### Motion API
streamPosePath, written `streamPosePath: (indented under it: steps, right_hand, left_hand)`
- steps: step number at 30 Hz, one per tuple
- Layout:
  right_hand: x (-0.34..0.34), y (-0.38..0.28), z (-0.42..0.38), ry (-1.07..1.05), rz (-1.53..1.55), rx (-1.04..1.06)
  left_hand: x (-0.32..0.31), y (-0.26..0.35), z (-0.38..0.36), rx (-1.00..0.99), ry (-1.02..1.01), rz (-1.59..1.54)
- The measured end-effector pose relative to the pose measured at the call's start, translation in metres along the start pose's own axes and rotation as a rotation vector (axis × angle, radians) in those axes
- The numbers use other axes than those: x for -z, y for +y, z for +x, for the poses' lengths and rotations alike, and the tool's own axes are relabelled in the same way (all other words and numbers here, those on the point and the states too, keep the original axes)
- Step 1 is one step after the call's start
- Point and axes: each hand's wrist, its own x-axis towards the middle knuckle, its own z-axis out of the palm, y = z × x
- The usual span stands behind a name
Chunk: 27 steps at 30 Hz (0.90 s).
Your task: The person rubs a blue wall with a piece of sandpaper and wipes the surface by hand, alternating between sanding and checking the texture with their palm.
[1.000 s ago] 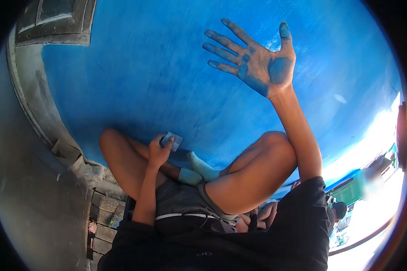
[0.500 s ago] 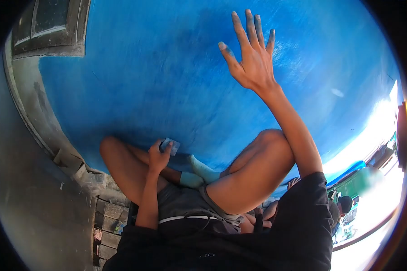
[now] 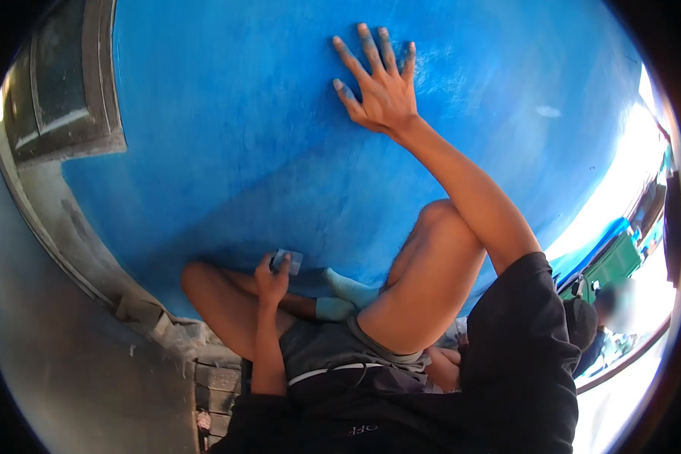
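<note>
Right hand [image 3: 384, 97], 12 o'clock: open, fingers splayed, palm toward smooth, streaky blue wall [image 3: 227, 98]; arm bent, contact unclear. Left hand [image 3: 271, 281], 8 o'clock: closed on thin, squarish, translucent-looking plate [image 3: 290, 262], thumb on face. Weathered wood frame [image 3: 98, 83] at 10.

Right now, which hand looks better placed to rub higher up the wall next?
Probably the right hand: it's empty, spread open high over the blue wall. The left hand is lower, holding a small flat piece.
</note>
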Motion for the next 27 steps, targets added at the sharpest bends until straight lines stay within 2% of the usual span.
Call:
streamPosePath:
  steps: [2,5,8,11,14,16,18,20,21,23,24,26,27]
  right_hand:
    - [0.001,0.0,0.0,0.002,0.015,0.019]
    - [0.001,0.0,0.0,0.012,0.029,0.006]
    - [0.0,0.0,-0.001,0.021,0.049,-0.007]
    - [0.003,-0.002,-0.001,-0.001,0.037,-0.015]
    - [0.016,-0.01,-0.004,-0.073,0.011,-0.043]
    - [0.026,-0.015,-0.009,-0.143,0.195,0.116]
    - [0.034,-0.023,-0.016,-0.182,0.187,0.189]
    - [0.04,-0.03,-0.021,-0.339,0.412,0.391]
    - [0.045,-0.034,-0.022,-0.332,0.411,0.389]
    - [0.062,-0.044,-0.023,-0.532,0.545,0.469]
    - [0.068,-0.051,-0.027,-0.523,0.546,0.47]
    - [0.077,-0.063,-0.034,-0.733,0.777,0.387]
    - [0.082,-0.066,-0.035,-0.723,0.782,0.39]
  left_hand:
    - [0.002,0.002,-0.001,0.026,-0.028,-0.003]
    - [-0.001,-0.007,0.0,-0.061,0.029,0.015]
    - [0.0,0.002,-0.001,-0.055,0.023,0.009]
    - [0.001,0.002,0.0,-0.034,-0.004,0.018]
    - [0.0,0.001,-0.001,-0.099,0.023,0.007]
    - [0.002,0.016,-0.004,-0.07,0.018,-0.09]
    - [0.005,0.037,-0.008,-0.041,0.016,-0.191]
    - [0.009,0.06,-0.013,-0.039,0.033,-0.24]
    - [0.01,0.071,-0.016,-0.046,0.035,-0.236]
    - [0.013,0.091,-0.023,-0.137,-0.036,-0.359]
    - [0.015,0.103,-0.028,-0.142,-0.031,-0.355]
    - [0.019,0.12,-0.035,-0.124,-0.072,-0.384]
    - [0.02,0.125,-0.037,-0.12,-0.083,-0.39]
